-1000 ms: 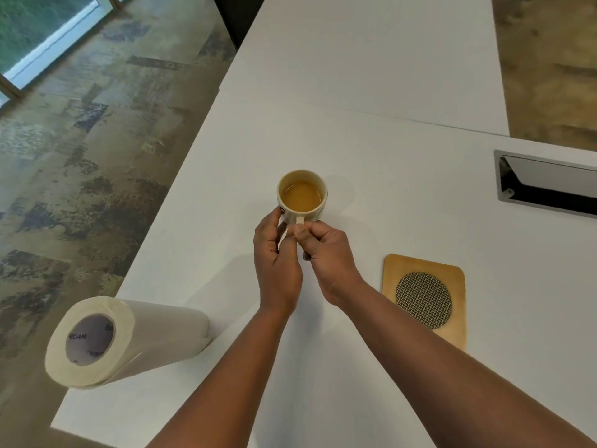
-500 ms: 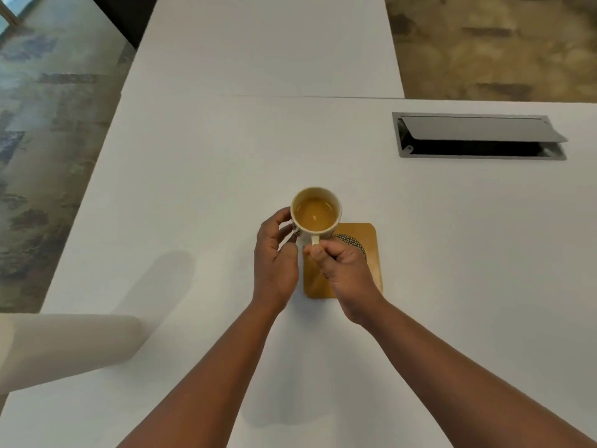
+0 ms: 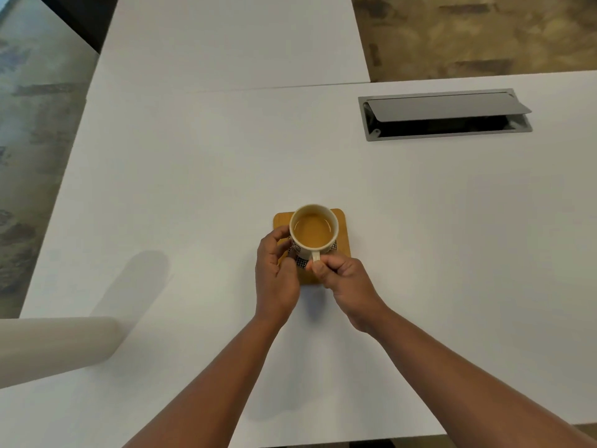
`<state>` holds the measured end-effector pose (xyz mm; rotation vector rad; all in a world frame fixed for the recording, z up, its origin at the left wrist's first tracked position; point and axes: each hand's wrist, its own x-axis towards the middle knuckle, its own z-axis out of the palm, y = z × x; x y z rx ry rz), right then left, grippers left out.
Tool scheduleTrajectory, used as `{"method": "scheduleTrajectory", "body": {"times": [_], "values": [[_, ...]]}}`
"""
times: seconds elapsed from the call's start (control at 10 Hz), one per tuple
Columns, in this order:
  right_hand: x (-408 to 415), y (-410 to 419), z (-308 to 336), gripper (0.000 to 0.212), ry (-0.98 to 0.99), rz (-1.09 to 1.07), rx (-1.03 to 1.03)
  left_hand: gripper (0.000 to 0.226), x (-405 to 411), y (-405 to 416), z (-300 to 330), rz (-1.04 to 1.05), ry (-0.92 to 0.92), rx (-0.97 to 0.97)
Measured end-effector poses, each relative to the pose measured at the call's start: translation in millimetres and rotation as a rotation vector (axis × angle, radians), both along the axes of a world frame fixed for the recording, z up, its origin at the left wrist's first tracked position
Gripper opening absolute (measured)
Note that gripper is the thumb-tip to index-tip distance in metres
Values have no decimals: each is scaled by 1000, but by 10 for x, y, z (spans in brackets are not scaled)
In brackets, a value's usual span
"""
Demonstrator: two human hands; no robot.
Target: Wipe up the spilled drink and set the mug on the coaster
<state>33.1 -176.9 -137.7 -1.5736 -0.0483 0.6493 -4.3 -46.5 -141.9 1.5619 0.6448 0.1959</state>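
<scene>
The cream mug (image 3: 313, 232), full of tan drink and dark-patterned on its side, sits over the wooden coaster (image 3: 344, 232). The right hand (image 3: 347, 282) pinches its handle at the coaster's near edge, and the left hand (image 3: 276, 276) curls against the mug's left side. A paper towel roll (image 3: 55, 347) lies well left of the coaster.

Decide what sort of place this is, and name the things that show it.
Probably an office or meeting room: white tables butted together, a flip-lid cable box set into the top, and patterned carpet.
</scene>
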Motion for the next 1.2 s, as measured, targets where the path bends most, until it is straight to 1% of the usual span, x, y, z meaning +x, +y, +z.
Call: {"method": "scheduleTrajectory", "body": {"times": [0.3,0.4,0.5,0.6,0.7,0.8,0.9,1.0,1.1,1.2], "values": [[37,-24,13,15,12,50,-19,53,19,-1,-36,-3,-15,38],[52,-43,17,17,49,47,-12,48,50,13,-15,4,-13,56],[89,-71,27,23,128,-3,35,41,89,30,12,22,-25,56],[176,-82,45,36,170,-151,39,21,157,39,53,44,-25,65],[229,-63,33,41,139,-285,-14,16,197,41,46,57,-19,82],[300,-43,7,37,58,-397,-106,15,237,42,56,69,-12,107],[315,-33,20,36,53,-383,-136,16,257,47,57,62,-24,112],[324,-18,112,34,108,-396,-124,25,243,84,59,31,11,160],[364,21,215,28,60,-411,-133,36,285,156,115,6,42,315],[427,68,451,27,-118,-390,-233,48,375,253,390,-130,76,677]]}}
